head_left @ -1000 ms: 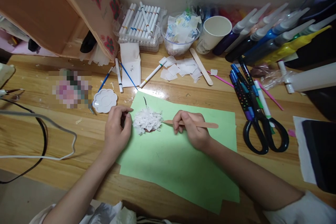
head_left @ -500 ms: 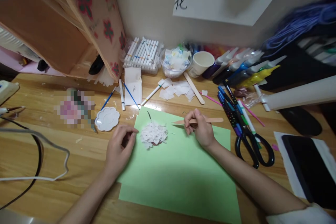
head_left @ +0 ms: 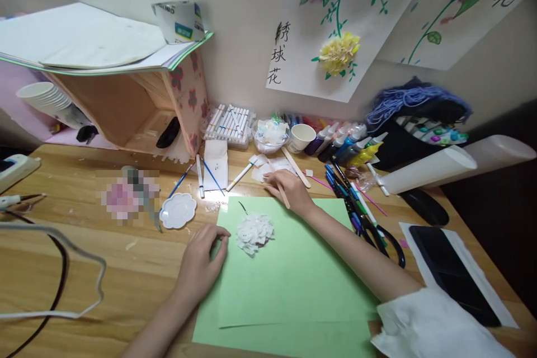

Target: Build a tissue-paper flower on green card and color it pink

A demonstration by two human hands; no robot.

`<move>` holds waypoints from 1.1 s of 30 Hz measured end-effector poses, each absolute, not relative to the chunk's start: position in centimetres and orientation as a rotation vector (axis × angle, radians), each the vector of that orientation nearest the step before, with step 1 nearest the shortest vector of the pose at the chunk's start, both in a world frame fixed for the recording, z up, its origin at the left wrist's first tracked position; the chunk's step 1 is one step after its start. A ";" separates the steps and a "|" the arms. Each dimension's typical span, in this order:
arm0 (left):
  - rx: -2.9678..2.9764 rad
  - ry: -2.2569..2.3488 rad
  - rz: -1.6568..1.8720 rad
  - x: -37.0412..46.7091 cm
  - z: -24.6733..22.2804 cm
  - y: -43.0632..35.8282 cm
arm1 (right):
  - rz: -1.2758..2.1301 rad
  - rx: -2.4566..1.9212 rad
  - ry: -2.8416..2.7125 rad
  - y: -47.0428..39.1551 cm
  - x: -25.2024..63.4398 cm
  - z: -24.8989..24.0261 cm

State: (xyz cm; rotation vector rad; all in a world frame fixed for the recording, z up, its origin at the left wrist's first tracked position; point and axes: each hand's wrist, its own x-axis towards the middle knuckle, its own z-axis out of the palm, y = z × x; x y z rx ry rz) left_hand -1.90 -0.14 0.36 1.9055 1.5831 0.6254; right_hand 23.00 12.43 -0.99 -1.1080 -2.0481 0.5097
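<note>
My right hand (head_left: 293,187) grips a slim wooden craft stick (head_left: 286,200) at the back edge of the green paper (head_left: 293,279). Its fingers reach the small white paper scraps (head_left: 283,164); whether they pinch one is hidden. On the green sheet, towards its left side, sits a fluffy round cluster of white paper pieces (head_left: 255,233), with a short dark line (head_left: 243,207) drawn above it. At the sheet's left edge rests my left hand (head_left: 203,260), loosely curled, thumb and fingers apart around nothing. A second green sheet lies underneath.
Behind the paper are a wide craft stick (head_left: 296,168), a marker (head_left: 242,173), a marker box (head_left: 230,126), a bowl (head_left: 271,135) and a paper cup (head_left: 302,138). Pens and black scissors (head_left: 394,246) lie right. A white palette (head_left: 178,211) and cables (head_left: 100,274) are left.
My right hand has moved from above the green paper, beside the white cluster, back to the paper scraps with the stick. My left hand stays by the sheet's left edge. The camera view has tilted up.
</note>
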 end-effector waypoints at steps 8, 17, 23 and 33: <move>1.824 1.628 0.809 -1.9 0.3 -0.3 | 0.471 -1.251 -1.773 12.6 21.4 -0.9; 1.929 1.578 1.026 -0.5 1.6 -0.8 | 0.779 -1.346 -1.519 7.7 23.3 1.0; 2.006 1.562 1.009 0.3 2.3 -1.1 | 0.295 -1.502 -1.830 7.7 25.3 0.7; 2.035 1.545 0.973 1.8 2.4 -1.7 | 0.416 -1.508 -1.682 6.9 29.0 1.2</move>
